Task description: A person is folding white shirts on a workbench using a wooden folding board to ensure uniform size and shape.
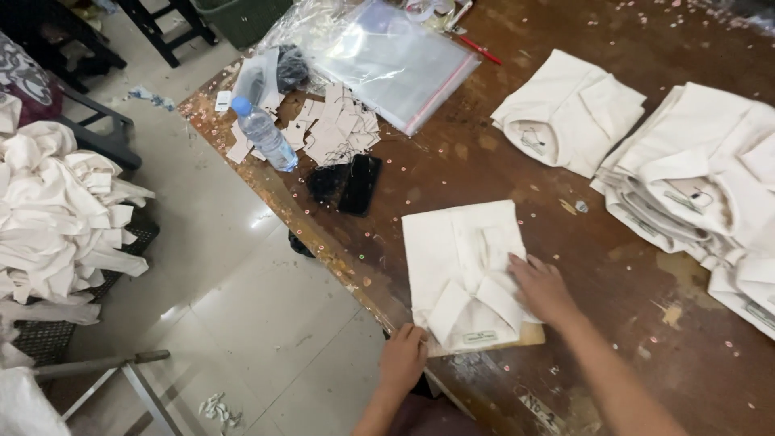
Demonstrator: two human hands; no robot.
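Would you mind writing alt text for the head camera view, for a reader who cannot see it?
A person's right hand presses on a folded cream shirt on a worn wooden table, while the left hand rests at the table edge by the collar. More folded shirts are stacked to the right; a water bottle and clear plastic bags lie beyond.

Your right hand lies flat on the folded shirt, which rests on a cardboard sheet at the near edge of the table. Your left hand touches that edge, just left of the shirt's collar. Behind the shirt, to the left, lies a phone, and farther back a water bottle beside a heap of paper tags. Plastic bags lie behind the tags. To your right sits a stack of folded shirts, with one single folded shirt behind. On the floor at left, a pile of garments.
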